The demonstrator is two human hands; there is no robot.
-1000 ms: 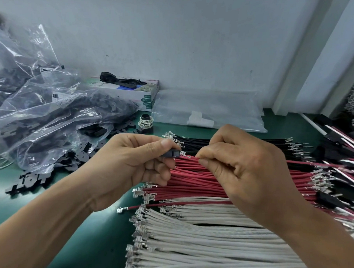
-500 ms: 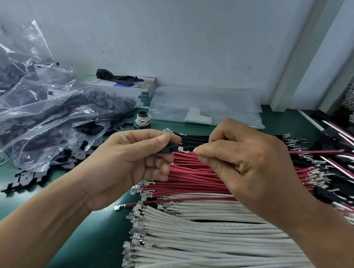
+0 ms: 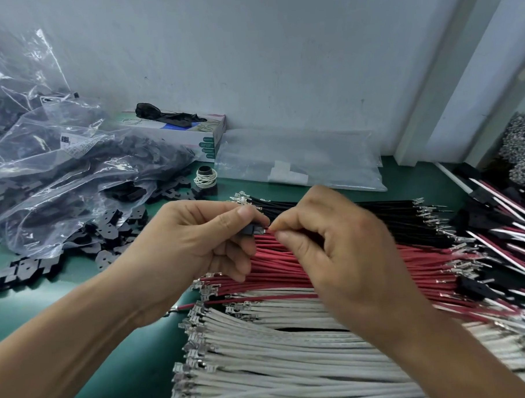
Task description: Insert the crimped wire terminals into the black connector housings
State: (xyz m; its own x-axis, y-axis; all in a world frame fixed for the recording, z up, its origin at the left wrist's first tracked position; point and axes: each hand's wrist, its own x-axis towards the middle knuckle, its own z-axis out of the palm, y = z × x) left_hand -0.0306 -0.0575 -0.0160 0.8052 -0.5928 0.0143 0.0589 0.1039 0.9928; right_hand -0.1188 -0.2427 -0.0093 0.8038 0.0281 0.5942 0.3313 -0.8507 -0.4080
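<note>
Fingers [image 3: 244,213] of the left hand [image 3: 197,246] are curled, and a black housing [image 3: 252,229] is pinched between thumb and index finger, held in the air above the wire piles. The right hand [image 3: 338,249] is curled too, its thumb and index tip pressed together on a terminal [image 3: 264,229] that sits right at the housing's open end; the wire behind it is hidden by the fingers, so its colour cannot be told. How far the terminal is seated cannot be told either. Both hands are met over the red wires [image 3: 288,270], which are laid in a row on the green table [image 3: 118,370] with crimped ends pointing left. Black wires [image 3: 391,214] are laid behind the red ones, and white wires [image 3: 277,357] in front, nearest the camera, all with metal terminals at their ends. One red wire is seen lying apart at the left edge of the pile. At the left, clear bags [image 3: 58,165] of black parts are heaped, with loose black parts [image 3: 112,235] spilled on the table beside them. A small spool [image 3: 205,178] is stood just behind the spill, and a box [image 3: 192,135] with a dark item on top is set against the wall. A flat clear bag [image 3: 299,164] is laid next to the box. At the far right, finished leads [image 3: 503,227] with black housings are piled.
</note>
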